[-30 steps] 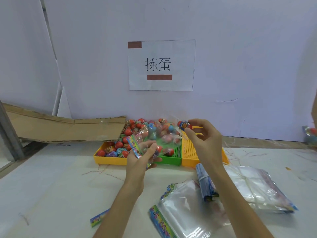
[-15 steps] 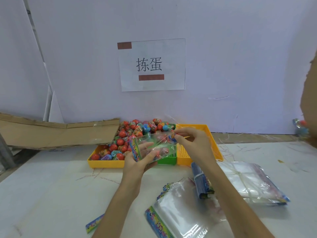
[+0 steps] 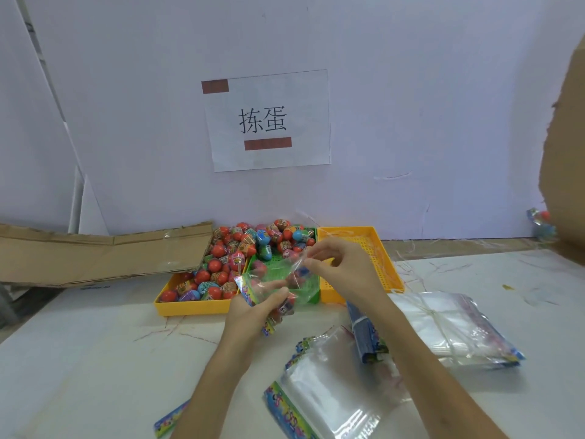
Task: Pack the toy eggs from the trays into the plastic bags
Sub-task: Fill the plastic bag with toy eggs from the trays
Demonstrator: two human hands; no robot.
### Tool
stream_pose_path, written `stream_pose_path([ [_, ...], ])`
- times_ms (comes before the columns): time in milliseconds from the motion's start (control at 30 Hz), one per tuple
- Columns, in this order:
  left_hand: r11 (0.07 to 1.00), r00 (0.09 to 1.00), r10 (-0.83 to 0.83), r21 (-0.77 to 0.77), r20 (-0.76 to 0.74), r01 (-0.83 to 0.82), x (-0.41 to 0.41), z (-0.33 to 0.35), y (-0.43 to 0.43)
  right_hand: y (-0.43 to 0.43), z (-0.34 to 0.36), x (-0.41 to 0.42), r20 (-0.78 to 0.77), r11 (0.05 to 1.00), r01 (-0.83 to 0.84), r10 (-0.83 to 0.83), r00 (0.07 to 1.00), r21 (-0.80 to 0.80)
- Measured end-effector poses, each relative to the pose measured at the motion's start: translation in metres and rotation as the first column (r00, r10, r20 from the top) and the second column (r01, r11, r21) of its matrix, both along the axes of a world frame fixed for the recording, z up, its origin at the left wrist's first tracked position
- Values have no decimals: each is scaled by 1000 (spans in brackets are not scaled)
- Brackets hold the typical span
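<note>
Head view: the left hand (image 3: 253, 307) curls its fingers round the bottom of a clear plastic bag (image 3: 273, 285), held up just in front of the green tray (image 3: 311, 293). The right hand (image 3: 343, 269) pinches the bag's top edge. Toy eggs (image 3: 235, 258) are piled in the yellow tray (image 3: 193, 307) and the green one. More bags (image 3: 335, 394) lie on the table (image 3: 79, 359).

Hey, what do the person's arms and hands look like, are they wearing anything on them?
Both forearms are bare up to the frame's bottom edge, with no sleeves in view. The left hand and right hand have no gloves, and no rings, watch or bracelet show on the fingers or wrists.
</note>
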State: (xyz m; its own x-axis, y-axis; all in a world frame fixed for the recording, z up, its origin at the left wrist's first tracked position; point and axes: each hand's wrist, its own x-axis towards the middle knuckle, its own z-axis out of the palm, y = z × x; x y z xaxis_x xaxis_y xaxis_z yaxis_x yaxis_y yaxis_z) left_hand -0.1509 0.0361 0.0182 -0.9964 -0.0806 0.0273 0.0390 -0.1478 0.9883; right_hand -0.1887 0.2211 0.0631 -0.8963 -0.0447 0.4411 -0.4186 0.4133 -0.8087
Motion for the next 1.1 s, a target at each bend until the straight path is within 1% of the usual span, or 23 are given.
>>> stream_pose_path([
  [67, 1000, 1000, -3, 7, -13, 3, 1, 2, 1, 1, -1, 1, -21, 999, 33, -32, 999, 37],
  [133, 1000, 1000, 14, 18, -28, -13, 0, 2, 1, 0, -1, 2, -21, 999, 20, -20, 1000, 32],
  [267, 991, 995, 102, 89, -21, -100, -3, 2, 0, -10, -3, 5, -45, 1000, -15, 15, 999, 9],
  [367, 984, 994, 105, 145, -30, -100, -3, 3, 0, -22, -8, 9, -12, 994, 82, -83, 996, -78],
  [433, 982, 995, 94, 167, -18, -90, -3, 3, 1, -30, -11, 10, 39, 987, 132, -129, 991, -95],
  [467, 980, 994, 104, 171, -13, -100, -3, 4, 1, -32, -11, 11, 55, 989, 116, -112, 992, -95],
  [567, 970, 987, 162, 184, 3, -159, -3, 5, -2, -34, -8, 14, 87, 993, -7, 17, 996, -114],
  [633, 966, 984, 176, 192, 10, -175, -3, 6, -3, -32, -8, 15, 93, 994, -54, 63, 994, -93],
  [700, 965, 985, 170, 199, 18, -170, -3, 7, -3, -33, -8, 17, 96, 994, -60, 68, 993, -87],
  [800, 972, 991, 136, 191, 11, -135, 0, 8, 0, -33, -7, 15, 85, 983, -67, 83, 993, -170],
  [867, 977, 992, 123, 170, 23, -125, 1, 10, 1, -31, -5, 14, 84, 979, -65, 82, 993, -193],
  [1000, 969, 990, 122, 209, 74, -135, 0, 10, 1, -27, -6, 12, 84, 980, -48, 65, 994, -191],
  [1100, 972, 993, 114, 203, 42, -120, 1, 13, -1, -23, -8, 8, 64, 985, -5, 16, 998, -171],
])
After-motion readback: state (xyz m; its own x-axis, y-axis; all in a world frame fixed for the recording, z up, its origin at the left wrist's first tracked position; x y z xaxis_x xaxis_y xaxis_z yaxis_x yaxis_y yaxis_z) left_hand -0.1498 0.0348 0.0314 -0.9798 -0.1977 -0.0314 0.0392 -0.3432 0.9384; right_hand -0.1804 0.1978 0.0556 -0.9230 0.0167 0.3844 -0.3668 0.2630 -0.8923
